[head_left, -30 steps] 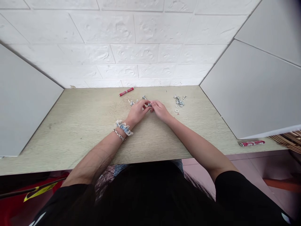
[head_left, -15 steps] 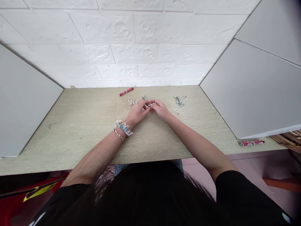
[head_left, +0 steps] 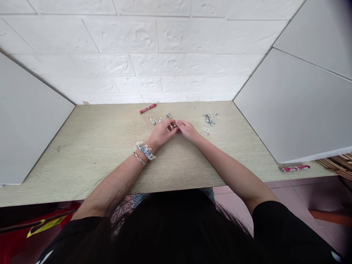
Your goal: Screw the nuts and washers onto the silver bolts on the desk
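My left hand (head_left: 162, 132) and my right hand (head_left: 188, 131) meet above the middle of the table, fingertips touching. Between them is a small shiny metal piece (head_left: 175, 125), pinched by the fingers of both hands and partly covered by them. Bolts (head_left: 154, 121) lie just beyond my left hand, and another bolt (head_left: 168, 115) rests a little farther back. To the right of my right hand is a loose pile of bolts, nuts and washers (head_left: 208, 119), with a flat washer (head_left: 206, 130) at its near side.
A red marker-like tube (head_left: 147, 108) lies near the white brick wall. Another red tube (head_left: 295, 168) is at the table's right front edge, beside a wicker item (head_left: 338, 164). Grey panels stand left (head_left: 30, 121) and right (head_left: 288, 106) on the table (head_left: 90, 146).
The fingers of my right hand have shifted and closed over the metal piece, covering more of it. My left hand keeps nearly the same place.
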{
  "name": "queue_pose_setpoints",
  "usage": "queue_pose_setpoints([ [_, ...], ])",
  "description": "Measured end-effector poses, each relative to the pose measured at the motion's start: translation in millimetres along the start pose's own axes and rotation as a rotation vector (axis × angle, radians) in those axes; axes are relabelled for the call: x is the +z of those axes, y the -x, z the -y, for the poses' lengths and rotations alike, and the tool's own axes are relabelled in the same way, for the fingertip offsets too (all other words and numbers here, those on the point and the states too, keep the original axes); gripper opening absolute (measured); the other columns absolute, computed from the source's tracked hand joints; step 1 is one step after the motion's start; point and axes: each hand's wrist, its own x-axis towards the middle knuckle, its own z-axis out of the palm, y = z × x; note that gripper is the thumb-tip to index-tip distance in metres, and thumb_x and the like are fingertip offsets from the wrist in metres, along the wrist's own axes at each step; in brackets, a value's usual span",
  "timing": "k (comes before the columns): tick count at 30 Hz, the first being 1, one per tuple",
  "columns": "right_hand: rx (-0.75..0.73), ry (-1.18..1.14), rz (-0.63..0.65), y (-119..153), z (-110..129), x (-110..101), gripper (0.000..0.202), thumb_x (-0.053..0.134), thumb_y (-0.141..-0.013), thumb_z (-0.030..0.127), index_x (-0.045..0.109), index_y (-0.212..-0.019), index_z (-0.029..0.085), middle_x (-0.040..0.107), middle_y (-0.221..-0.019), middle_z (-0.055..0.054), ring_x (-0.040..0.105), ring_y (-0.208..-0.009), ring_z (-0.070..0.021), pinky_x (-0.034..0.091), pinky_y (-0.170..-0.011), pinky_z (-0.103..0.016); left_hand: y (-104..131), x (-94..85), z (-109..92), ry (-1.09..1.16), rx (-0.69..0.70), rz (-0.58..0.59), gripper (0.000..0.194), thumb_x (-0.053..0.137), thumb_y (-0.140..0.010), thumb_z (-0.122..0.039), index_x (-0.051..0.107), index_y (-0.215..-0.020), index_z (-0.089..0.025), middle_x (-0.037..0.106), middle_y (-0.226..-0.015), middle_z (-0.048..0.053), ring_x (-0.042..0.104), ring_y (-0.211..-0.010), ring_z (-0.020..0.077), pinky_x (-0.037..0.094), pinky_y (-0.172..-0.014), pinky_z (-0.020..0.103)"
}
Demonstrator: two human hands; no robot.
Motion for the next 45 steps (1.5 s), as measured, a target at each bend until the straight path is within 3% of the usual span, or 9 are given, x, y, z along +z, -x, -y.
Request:
queue_pose_setpoints([
  [5,-0.024,-0.009,0.013,0.1,2.3,-0.6,0.031,0.050,-0.082,0.049,0.051,-0.072,0.019,0.049,-0.064,0.002,0.046,-0.065,-0.0123,0.040,-0.065,-0.028,0.4,-0.6,-2.0,-0.001,-0.011,-0.001,0.013,0.062,-0.085,-0.021,0.061,-0.097,-0.019,0.065,-0.086,0.000,0.057,-0.070,0.0114,0.049,-0.071,0.026],
  [11,-0.004,-0.150,-0.006,-1.9,0.3,0.7,0.007,0.052,-0.076,0.027,0.049,-0.079,0.021,0.053,-0.073,0.003,0.050,-0.069,-0.0116,0.042,-0.065,-0.026,1.0,0.0,-1.6,-0.004,-0.024,0.011,0.014,0.063,-0.083,-0.019,0.060,-0.097,-0.019,0.065,-0.088,0.000,0.057,-0.071,0.0114,0.049,-0.071,0.026],
  [14,-0.009,-0.104,-0.041,-0.9,0.5,1.8,0.013,0.052,-0.081,0.033,0.050,-0.078,0.021,0.052,-0.070,0.003,0.049,-0.067,-0.0114,0.042,-0.065,-0.026,0.6,-0.1,-0.9,-0.003,-0.022,0.023,0.015,0.063,-0.084,-0.021,0.060,-0.098,-0.019,0.065,-0.089,0.000,0.058,-0.072,0.0118,0.049,-0.073,0.027],
  [17,-0.016,-0.020,-0.049,0.4,1.4,2.4,0.031,0.049,-0.087,0.048,0.054,-0.076,0.019,0.053,-0.068,0.002,0.048,-0.066,-0.0116,0.042,-0.065,-0.027,0.1,-0.7,-0.8,-0.002,-0.021,0.030,0.016,0.062,-0.085,-0.021,0.061,-0.101,-0.019,0.065,-0.090,0.000,0.058,-0.074,0.0123,0.050,-0.075,0.027],
  [22,0.054,-0.001,-0.029,0.5,1.1,1.7,0.043,0.047,-0.088,0.057,0.055,-0.072,0.018,0.053,-0.066,0.001,0.046,-0.059,-0.0105,0.042,-0.059,-0.027,0.1,-1.5,-1.8,-0.008,-0.031,0.041,0.016,0.060,-0.087,-0.024,0.061,-0.103,-0.019,0.066,-0.093,0.001,0.059,-0.075,0.0133,0.049,-0.076,0.029],
  [26,0.044,-0.010,-0.022,-1.5,0.0,0.7,0.036,0.050,-0.088,0.050,0.054,-0.070,0.019,0.052,-0.065,0.002,0.047,-0.059,-0.0096,0.043,-0.059,-0.025,0.1,-1.9,-2.6,-0.001,-0.045,0.052,0.015,0.059,-0.087,-0.024,0.060,-0.101,-0.020,0.066,-0.092,0.001,0.059,-0.074,0.0133,0.050,-0.076,0.029],
  [33,0.103,-0.147,-0.063,-7.4,2.5,-1.5,0.006,0.052,-0.080,0.023,0.052,-0.076,0.019,0.056,-0.071,0.005,0.049,-0.056,-0.0071,0.045,-0.060,-0.023,-1.9,-0.8,-0.2,0.010,-0.087,0.071,0.019,0.063,-0.086,-0.021,0.061,-0.105,-0.020,0.066,-0.098,0.002,0.059,-0.078,0.0145,0.050,-0.080,0.030],
  [40,0.035,-0.033,-0.047,-2.2,-0.3,0.5,0.041,0.052,-0.085,0.058,0.058,-0.080,0.018,0.058,-0.070,0.001,0.051,-0.059,-0.0089,0.046,-0.061,-0.024,-2.9,0.3,1.6,0.017,-0.073,0.052,0.017,0.062,-0.086,-0.019,0.060,-0.103,-0.019,0.065,-0.095,0.002,0.058,-0.079,0.0146,0.049,-0.079,0.030],
  [45,0.096,-0.070,-0.011,-4.7,-1.4,-0.7,0.044,0.053,-0.085,0.060,0.059,-0.077,0.017,0.057,-0.066,0.000,0.049,-0.055,-0.0088,0.043,-0.054,-0.024,-1.9,0.2,1.0,0.022,-0.082,0.035,0.017,0.061,-0.087,-0.021,0.061,-0.104,-0.020,0.065,-0.094,0.002,0.059,-0.078,0.0142,0.050,-0.079,0.030],
])
